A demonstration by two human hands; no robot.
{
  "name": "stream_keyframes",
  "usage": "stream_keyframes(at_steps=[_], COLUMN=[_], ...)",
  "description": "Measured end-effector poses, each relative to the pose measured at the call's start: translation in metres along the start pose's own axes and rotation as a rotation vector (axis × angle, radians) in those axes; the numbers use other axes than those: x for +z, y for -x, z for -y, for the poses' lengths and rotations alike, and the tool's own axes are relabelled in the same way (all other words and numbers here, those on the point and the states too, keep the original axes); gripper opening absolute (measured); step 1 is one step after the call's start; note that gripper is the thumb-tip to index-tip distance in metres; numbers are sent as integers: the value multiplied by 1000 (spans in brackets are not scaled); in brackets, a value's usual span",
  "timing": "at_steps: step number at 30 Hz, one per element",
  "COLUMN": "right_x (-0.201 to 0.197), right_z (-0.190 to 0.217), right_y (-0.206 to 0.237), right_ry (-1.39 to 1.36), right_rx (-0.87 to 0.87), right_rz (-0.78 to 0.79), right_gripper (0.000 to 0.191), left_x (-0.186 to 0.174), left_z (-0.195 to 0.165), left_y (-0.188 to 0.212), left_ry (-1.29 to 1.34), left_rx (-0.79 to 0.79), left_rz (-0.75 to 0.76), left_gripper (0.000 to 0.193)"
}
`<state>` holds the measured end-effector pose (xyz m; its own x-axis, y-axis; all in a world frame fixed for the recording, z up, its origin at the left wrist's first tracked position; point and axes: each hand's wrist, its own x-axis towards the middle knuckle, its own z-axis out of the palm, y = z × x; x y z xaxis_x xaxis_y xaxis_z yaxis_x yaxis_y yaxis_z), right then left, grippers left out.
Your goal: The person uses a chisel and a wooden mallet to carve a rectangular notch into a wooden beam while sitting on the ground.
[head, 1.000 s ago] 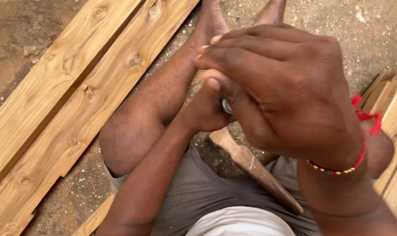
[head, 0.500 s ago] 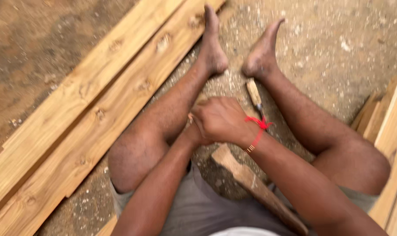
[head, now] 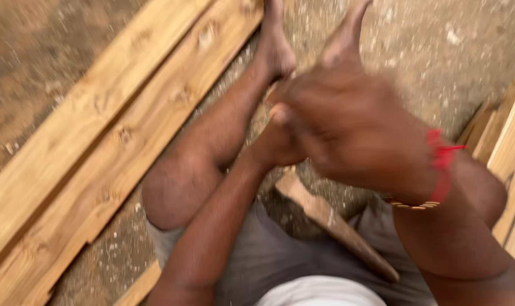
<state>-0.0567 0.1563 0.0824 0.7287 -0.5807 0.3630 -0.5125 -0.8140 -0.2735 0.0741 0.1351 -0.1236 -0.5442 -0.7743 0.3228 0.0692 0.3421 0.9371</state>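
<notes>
Motion blur smears both hands, so finger positions are hard to read. The right hand [head: 354,127] fills the middle of the view, raised close to the camera, its fingers curled inward into a loose fist; whether it grips anything cannot be told. It overlaps and hides most of the left hand [head: 277,144], which sits just beneath and touching it; whether that hand is closed or spread cannot be told. A red string bracelet [head: 441,156] and a beaded band circle the right wrist. Below the hands, between the bare legs, lies a wedge-shaped wooden piece [head: 331,221], pale at its upper end and darker toward the lap, apart from both hands. Long pale planks [head: 98,141] lie on the dirt at left.
</notes>
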Motion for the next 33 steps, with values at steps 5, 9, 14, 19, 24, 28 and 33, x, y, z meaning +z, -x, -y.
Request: stream_keyframes(at_steps=[5, 9, 14, 19, 24, 28, 33], right_x=[34, 36, 10, 54, 5, 35, 35], right_z=[-13, -11, -17, -14, -17, -16, -22], right_y=[-19, -25, 9, -20, 2, -39, -9], right_ry=[110, 26, 91, 107, -36, -366, -203], right_rx=[-39, 155, -105, 236, 129, 214, 271], right_rz=[43, 177, -65, 181, -121, -353, 36], right_gripper=[7, 7, 15, 17, 23, 24, 27], left_x=[3, 8, 11, 12, 9, 6, 6], left_z=[5, 14, 22, 18, 7, 1, -7], left_y=[-7, -7, 0, -5, -11, -7, 7], left_ry=[-81, -211, -35, -236, -99, -63, -142], left_rx=[61, 217, -120, 303, -160, 163, -364], left_rz=[38, -144, 26, -102, 105, -65, 132], left_gripper=[43, 62, 54, 58, 38, 50, 33])
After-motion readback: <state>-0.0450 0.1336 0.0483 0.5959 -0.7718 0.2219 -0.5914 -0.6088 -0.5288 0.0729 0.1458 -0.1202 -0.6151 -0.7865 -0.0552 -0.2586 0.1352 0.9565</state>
